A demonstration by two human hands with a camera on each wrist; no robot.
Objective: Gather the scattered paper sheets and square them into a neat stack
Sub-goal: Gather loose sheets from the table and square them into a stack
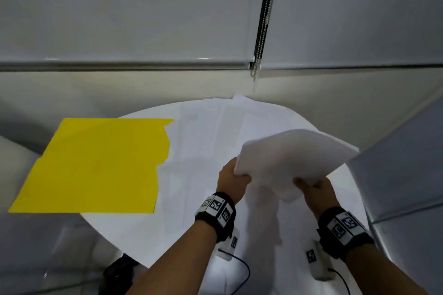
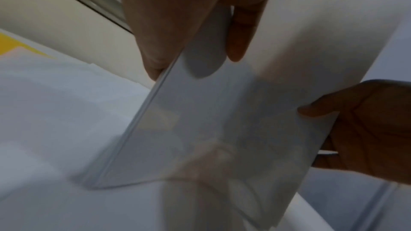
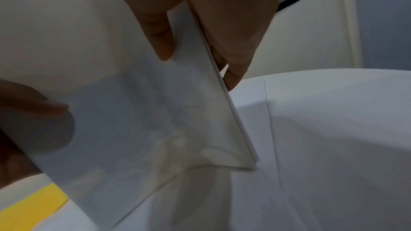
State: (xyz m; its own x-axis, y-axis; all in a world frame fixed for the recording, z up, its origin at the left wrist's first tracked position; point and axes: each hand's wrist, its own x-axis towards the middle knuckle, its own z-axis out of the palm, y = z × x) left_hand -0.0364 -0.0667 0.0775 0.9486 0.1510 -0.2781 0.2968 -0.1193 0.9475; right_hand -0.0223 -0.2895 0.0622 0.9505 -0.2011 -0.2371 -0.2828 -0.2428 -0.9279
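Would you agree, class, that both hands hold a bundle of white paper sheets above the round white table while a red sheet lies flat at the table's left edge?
Not quite: the flat sheet at the left edge is yellow, not red, as the head view shows. The rest stands: the left hand and right hand hold the bundle of white paper sheets above the round white table.
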